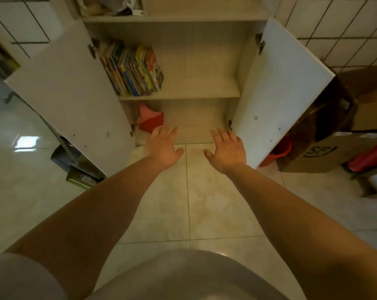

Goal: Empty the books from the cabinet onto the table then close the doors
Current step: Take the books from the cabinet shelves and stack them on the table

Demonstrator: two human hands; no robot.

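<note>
Two doors [70, 87] beside books [132, 69].

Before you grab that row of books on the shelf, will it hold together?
Probably not as one block: the books look thin, so likely floppy. They lean left with open shelf on their right, so pulling some may topple the rest. Glossy covers could slide.

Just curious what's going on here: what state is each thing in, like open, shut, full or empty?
Left door: swung open.
Right door: swung open.
Books: upright on the shelf, leaning.
Left hand: open, holding nothing.
Right hand: open, holding nothing.
Cardboard box: open.
</note>
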